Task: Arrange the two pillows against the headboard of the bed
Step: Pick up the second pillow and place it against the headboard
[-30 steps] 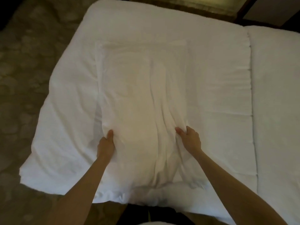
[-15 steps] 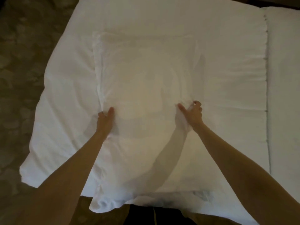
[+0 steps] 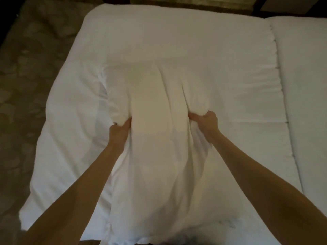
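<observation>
A white pillow [image 3: 159, 147] lies lengthwise on the white bed [image 3: 221, 50], its near end at the bed's front edge. My left hand [image 3: 120, 131] is clenched on the pillow's left side, with the fabric bunched in it. My right hand [image 3: 205, 122] is clenched on the right side, creases running up from it. The pillow is pinched narrow between the two hands. A strip of the headboard [image 3: 191, 1] shows past the far edge of the bed. I see only one pillow.
A second white mattress [image 3: 304, 85] adjoins the bed on the right, with a seam between them. Patterned brown carpet [image 3: 26, 85] covers the floor to the left. The bedcover's left corner hangs over the carpet.
Both hands went from lying on the pillow's sides to gripping it in fists. The pillow has bunched narrower between them and looks lifted toward me.
</observation>
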The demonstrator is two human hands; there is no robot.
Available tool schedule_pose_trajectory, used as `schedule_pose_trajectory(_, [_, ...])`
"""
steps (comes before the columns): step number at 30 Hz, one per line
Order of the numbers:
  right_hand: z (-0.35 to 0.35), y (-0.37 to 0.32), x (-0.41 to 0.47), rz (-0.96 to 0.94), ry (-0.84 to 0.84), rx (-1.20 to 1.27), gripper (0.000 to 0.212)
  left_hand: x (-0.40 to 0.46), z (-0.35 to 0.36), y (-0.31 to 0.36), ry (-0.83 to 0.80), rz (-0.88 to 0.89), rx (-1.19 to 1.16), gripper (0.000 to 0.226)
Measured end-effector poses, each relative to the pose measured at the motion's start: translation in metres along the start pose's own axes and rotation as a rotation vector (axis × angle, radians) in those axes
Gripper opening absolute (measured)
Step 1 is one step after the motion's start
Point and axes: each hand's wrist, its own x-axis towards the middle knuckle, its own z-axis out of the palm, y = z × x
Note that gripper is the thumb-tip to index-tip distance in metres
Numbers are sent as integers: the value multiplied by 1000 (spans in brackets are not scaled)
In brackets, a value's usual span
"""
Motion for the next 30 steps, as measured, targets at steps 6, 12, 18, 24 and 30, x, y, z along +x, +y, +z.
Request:
schedule_pose_trajectory(6, [-74, -27, -57, -94, 116, 57, 59, -72, -4, 50, -119, 169, -73, 58])
schedule_pose_trajectory(12, [-162, -49, -104, -156, 225, 128, 58, -142, 20, 97, -264, 277, -132, 36])
schedule_pose_trajectory(18, [-265, -64, -141, -282, 334, 162, 45, -212, 68, 131, -394, 358, -132, 52])
schedule_pose_trajectory(24, [-381, -34, -172, -372, 417, 233, 27, -301, 153, 139, -434, 462, -111, 47])
schedule_pose_trajectory(30, [-521, 5, -197, -463, 468, 226, 22, -408, 264, 122, -418, 512, -122, 59])
